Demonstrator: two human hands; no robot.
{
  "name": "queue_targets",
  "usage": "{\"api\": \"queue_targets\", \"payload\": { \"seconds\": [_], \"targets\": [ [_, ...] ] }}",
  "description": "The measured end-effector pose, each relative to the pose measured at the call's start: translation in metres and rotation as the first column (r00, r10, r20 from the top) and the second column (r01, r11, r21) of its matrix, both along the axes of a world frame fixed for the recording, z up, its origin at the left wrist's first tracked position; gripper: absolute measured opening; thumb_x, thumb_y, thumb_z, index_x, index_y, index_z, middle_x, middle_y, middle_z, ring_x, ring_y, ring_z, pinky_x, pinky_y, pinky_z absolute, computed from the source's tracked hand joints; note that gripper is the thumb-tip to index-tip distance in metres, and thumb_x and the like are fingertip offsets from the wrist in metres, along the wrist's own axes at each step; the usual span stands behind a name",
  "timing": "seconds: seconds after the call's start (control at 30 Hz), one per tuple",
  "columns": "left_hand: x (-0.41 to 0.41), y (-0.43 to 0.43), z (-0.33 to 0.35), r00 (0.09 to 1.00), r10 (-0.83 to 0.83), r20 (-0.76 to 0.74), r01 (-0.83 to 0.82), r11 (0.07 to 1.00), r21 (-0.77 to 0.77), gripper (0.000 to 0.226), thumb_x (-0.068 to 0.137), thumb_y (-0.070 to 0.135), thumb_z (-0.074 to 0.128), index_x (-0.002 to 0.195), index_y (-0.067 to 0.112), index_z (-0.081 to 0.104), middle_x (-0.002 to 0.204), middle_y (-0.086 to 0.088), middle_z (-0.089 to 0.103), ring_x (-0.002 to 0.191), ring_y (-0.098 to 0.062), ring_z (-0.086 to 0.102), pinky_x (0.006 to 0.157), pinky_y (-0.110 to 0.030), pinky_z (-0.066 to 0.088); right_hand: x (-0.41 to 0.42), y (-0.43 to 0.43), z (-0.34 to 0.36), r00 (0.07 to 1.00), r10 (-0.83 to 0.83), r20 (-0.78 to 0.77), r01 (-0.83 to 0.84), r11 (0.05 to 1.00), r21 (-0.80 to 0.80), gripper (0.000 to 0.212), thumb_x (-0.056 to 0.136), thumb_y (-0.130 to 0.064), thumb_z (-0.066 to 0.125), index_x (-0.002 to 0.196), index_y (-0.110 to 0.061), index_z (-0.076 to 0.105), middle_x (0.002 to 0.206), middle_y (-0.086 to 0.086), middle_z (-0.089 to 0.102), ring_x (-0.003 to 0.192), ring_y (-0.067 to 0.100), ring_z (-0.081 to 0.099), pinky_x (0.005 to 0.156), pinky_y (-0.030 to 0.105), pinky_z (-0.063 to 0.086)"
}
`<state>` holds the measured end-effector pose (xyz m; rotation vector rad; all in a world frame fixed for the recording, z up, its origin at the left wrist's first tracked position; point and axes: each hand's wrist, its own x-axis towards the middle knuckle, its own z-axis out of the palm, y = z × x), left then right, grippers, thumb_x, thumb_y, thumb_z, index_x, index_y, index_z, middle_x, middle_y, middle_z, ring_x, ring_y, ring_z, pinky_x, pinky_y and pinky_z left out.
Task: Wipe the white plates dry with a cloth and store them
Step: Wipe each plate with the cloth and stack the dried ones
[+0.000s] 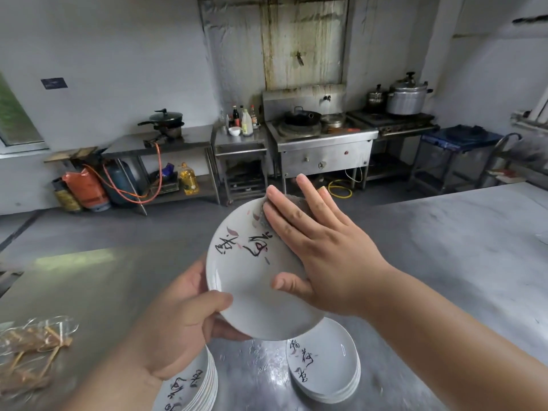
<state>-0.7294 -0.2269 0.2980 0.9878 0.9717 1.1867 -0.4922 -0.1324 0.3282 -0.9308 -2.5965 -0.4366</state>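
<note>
We are gripping white plate (252,280) by rim, left hand (181,324) clenched; right hand (320,250) spread flat, pressing grey cloth (284,209) against plate face, above two plate stacks (326,372).

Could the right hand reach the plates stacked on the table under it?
Probably yes. The right hand is flat on a cloth on the held plate, and the stack lies uncovered just below it.

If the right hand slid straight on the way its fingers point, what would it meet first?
The right hand lies flat on the cloth against the held plate, fingers pointing up and away. It would probably run off the plate's far rim into open air; the stove stands far beyond, though depth is unclear.
</note>
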Motion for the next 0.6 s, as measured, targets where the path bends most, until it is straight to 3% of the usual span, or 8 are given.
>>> {"api": "queue_targets", "payload": {
  "seconds": [0.13, 0.27, 0.4, 0.5, 0.6],
  "targets": [
    [0.012, -0.002, -0.011, 0.992, 0.091, 0.088, -0.089, 0.996, -0.028, 0.052, 0.072, -0.001, 0.061, 0.114, 0.024, 0.076, 0.123, -0.022, 0.073, 0.09, -0.042, 0.075, 0.055, -0.047, 0.063, -0.002, -0.025, -0.033, 0.991, -0.131, -0.042, 0.12, 0.972, -0.2, 0.107, 0.09, -0.087, 0.005, 0.166, -0.012, 0.001, 0.174, 0.002, -0.012, 0.159, 0.027, -0.023, 0.13, 0.052, 0.002],
    [0.012, -0.006, -0.024, 0.985, 0.156, 0.071, -0.149, 0.984, -0.094, 0.05, 0.071, -0.001, 0.062, 0.113, 0.023, 0.076, 0.123, -0.023, 0.073, 0.096, -0.046, 0.073, 0.062, -0.05, 0.063, -0.008, -0.053, -0.072, 0.983, -0.181, -0.018, 0.166, 0.934, -0.317, 0.109, 0.094, -0.085, 0.008, 0.162, -0.001, 0.021, 0.172, 0.014, 0.01, 0.16, 0.035, 0.006, 0.126, 0.058, 0.024],
    [0.015, -0.008, -0.03, 0.99, 0.129, 0.053, -0.122, 0.986, -0.117, 0.047, 0.072, -0.001, 0.062, 0.108, 0.025, 0.078, 0.119, -0.021, 0.075, 0.093, -0.039, 0.076, 0.06, -0.047, 0.063, -0.004, -0.022, -0.056, 0.996, -0.093, 0.0, 0.09, 0.96, -0.265, 0.106, 0.089, -0.087, 0.004, 0.165, -0.013, -0.007, 0.172, 0.002, -0.021, 0.158, 0.022, -0.025, 0.131, 0.049, -0.003],
    [0.017, -0.005, -0.025, 0.98, 0.169, 0.109, -0.159, 0.983, -0.093, 0.047, 0.07, -0.001, 0.061, 0.104, 0.025, 0.079, 0.115, -0.021, 0.076, 0.089, -0.04, 0.076, 0.058, -0.049, 0.063, -0.009, -0.008, -0.034, 0.996, -0.089, 0.021, 0.091, 0.971, -0.22, 0.105, 0.088, -0.086, 0.003, 0.165, -0.016, -0.008, 0.172, -0.001, -0.022, 0.157, 0.02, -0.028, 0.13, 0.046, -0.007],
    [0.014, -0.002, -0.02, 0.961, 0.209, 0.181, -0.198, 0.977, -0.079, 0.053, 0.07, -0.001, 0.06, 0.118, 0.017, 0.073, 0.12, -0.024, 0.074, 0.093, -0.045, 0.075, 0.058, -0.051, 0.063, -0.015, -0.018, -0.038, 0.989, -0.137, -0.064, 0.115, 0.955, -0.273, 0.105, 0.089, -0.086, -0.004, 0.166, -0.015, -0.006, 0.173, -0.001, -0.02, 0.157, 0.019, -0.029, 0.13, 0.047, -0.007]
  ]
}}
